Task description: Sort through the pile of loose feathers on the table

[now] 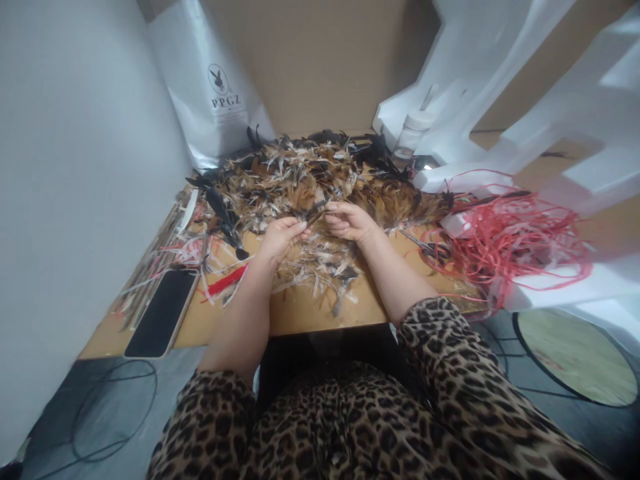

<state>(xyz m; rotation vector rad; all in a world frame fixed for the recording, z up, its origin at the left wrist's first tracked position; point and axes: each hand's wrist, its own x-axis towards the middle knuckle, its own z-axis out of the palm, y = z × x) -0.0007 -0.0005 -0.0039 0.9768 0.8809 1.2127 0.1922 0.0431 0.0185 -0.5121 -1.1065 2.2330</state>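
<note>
Both hands meet over the near side of a heap of brown, black and white feathers (300,167). Between them stretches a thin brown feather (316,217). My left hand (284,239) pinches its lower end between thumb and forefinger. At the upper end, my right hand (349,221) has its fingertips closed on the same feather. Below the hands, a loose scatter of small feathers and fluff (325,263) lies on the wooden table (300,319). Longer brown feathers (400,203) lie in a row to the right of my right hand.
A phone (163,313) lies at the table's left edge, beside thin sticks (150,273) and a red strip (226,280). Scissors (430,248) and a tangle of pink-red plastic string (520,240) are on the right. A white bag (215,87) and a bottle (411,137) stand behind.
</note>
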